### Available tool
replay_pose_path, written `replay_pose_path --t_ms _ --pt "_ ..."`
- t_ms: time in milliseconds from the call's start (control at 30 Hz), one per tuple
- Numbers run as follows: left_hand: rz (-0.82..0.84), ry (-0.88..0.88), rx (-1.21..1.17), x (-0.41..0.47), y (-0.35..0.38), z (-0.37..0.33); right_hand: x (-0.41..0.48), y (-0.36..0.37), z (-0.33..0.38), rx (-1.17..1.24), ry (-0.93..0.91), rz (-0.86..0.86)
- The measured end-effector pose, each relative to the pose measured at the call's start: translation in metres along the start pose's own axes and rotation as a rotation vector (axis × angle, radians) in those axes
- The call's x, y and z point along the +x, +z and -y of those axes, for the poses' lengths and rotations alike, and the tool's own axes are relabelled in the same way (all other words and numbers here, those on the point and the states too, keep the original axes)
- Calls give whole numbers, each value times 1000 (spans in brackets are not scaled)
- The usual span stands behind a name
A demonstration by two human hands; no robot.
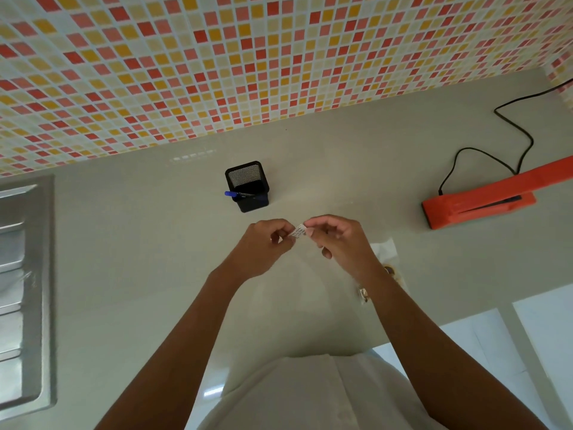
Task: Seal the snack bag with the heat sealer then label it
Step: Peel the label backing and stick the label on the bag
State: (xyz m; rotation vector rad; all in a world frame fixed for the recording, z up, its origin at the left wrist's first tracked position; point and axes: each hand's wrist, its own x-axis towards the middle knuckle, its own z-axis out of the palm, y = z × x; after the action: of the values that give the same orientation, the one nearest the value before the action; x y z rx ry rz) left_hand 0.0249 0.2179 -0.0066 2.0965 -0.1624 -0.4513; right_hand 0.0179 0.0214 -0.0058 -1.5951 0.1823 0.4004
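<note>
A small white label (298, 230) with handwriting is pinched between the fingertips of both hands above the grey counter. My left hand (266, 246) grips its left end, my right hand (338, 240) its right end. The clear snack bag (389, 252) lies flat on the counter under and to the right of my right wrist, mostly hidden by the forearm; brown snacks show inside. The orange heat sealer (477, 206) sits at the right with its arm raised.
A black mesh pen holder (248, 187) with a blue pen (231, 194) stands just beyond the hands. The sealer's black cord (511, 125) loops toward the tiled wall. A steel sink drainboard (24, 274) fills the left edge. The counter's front edge runs lower right.
</note>
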Motion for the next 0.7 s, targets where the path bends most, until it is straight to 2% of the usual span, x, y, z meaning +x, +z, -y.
replay_pose_path --t_ms 200,467,700 --pt "3 33 -37 -8 -17 -19 -6 5 23 82 6 33" --pt "4 49 -52 -14 -23 -31 -12 11 33 279 136 138" --pt "-17 34 -73 -14 -26 -35 -10 12 33 297 111 56"
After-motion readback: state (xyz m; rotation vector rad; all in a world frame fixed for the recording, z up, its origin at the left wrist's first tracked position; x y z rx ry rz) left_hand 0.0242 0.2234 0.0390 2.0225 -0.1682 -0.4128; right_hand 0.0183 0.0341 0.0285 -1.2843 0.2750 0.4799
